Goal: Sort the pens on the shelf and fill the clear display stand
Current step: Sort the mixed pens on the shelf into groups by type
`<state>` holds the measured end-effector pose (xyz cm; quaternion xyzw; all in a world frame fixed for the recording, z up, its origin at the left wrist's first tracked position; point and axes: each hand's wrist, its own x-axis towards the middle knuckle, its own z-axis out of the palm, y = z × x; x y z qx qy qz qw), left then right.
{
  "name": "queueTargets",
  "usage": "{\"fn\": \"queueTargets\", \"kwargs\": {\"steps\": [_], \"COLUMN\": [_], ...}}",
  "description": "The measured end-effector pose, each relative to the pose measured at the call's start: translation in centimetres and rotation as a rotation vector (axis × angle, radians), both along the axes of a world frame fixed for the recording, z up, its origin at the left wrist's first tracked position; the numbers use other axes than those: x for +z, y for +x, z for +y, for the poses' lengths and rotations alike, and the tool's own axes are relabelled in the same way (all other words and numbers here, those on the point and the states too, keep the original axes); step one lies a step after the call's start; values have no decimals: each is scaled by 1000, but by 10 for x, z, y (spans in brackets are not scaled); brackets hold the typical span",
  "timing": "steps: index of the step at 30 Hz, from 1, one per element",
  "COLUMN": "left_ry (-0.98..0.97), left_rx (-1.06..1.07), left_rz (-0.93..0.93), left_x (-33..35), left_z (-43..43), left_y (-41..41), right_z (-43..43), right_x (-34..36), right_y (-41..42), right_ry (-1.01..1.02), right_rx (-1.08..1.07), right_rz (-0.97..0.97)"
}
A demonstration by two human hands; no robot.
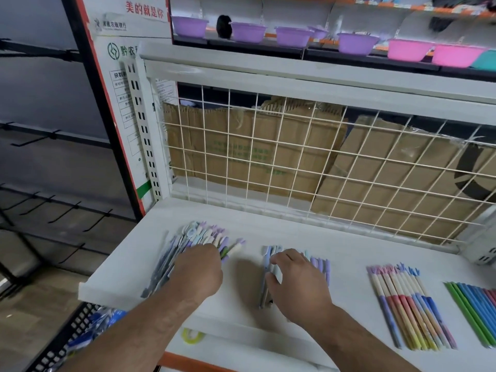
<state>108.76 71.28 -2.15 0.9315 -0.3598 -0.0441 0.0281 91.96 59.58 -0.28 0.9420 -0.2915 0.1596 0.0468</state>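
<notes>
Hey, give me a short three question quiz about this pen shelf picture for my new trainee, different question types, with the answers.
1. True or false: the left hand is on the jumbled pen pile, the right hand on the middle pens.
2. What sits behind the wire grid? A cardboard B bottles C books
3. Fill in: the leftmost bowls on the upper shelf are ____.
Key: 1 true; 2 A; 3 purple.

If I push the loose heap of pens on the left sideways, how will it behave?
The heap of pens will probably scatter rather than slide as one, since the pens lie crossed and unbound. The round barrels may roll on the smooth white shelf. Each looks slim and plastic, so likely light and stiff.
</notes>
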Motion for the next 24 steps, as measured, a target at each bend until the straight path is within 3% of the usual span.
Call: {"fn": "queueTargets", "kwargs": {"steps": [11,15,24], "left_ry": [120,184,238], "left_rx": [-36,-66,-18], "left_rz": [24,51,52], "left_x": [-2,-8,-15], "left_z": [-18,-23,-28], "left_y": [6,9,4], "right_z": [4,3,-10], "right_x": [-10,-15,-19], "right_y": [-4,-9,-22], "right_ry": [155,268,400], "right_rx": [-83,-47,-54], "right_rz": [-31,-130,-77]}}
